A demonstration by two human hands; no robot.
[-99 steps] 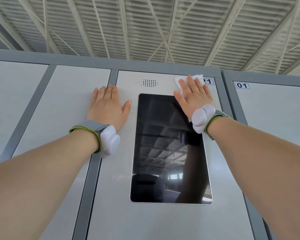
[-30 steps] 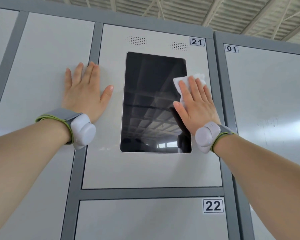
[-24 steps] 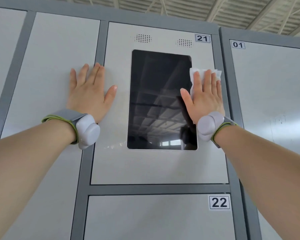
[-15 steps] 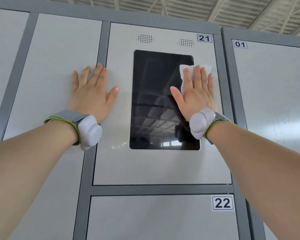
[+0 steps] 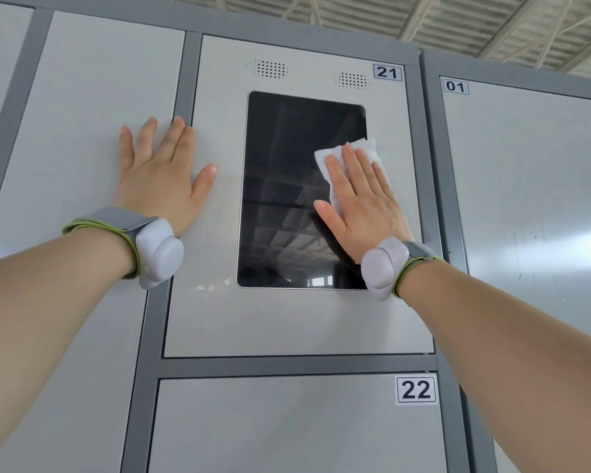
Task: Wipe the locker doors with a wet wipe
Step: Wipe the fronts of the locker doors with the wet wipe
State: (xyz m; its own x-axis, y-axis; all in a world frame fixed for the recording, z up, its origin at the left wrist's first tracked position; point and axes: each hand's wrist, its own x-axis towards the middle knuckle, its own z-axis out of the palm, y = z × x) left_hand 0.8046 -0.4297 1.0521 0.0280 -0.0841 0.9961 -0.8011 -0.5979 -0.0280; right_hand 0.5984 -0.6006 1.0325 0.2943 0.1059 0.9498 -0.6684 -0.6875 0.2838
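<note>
Locker door 21 (image 5: 219,315) is light grey with a black screen (image 5: 287,186) set in it. My right hand (image 5: 362,199) lies flat with straight fingers and presses a white wet wipe (image 5: 352,153) against the screen's right edge. The wipe sticks out above and left of my fingertips. My left hand (image 5: 161,179) rests flat and spread on the door to the left, its fingers across the grey frame strip, holding nothing.
Door 22 (image 5: 270,425) sits below door 21, and door 01 (image 5: 526,206) stands to the right. Dark grey frame strips (image 5: 297,365) separate the doors. A ribbed metal ceiling (image 5: 458,18) shows above the lockers.
My right hand slid the wipe down the screen's right edge from about half a second ago. Before that it wiped near the top by label 21. My left hand stayed put.
</note>
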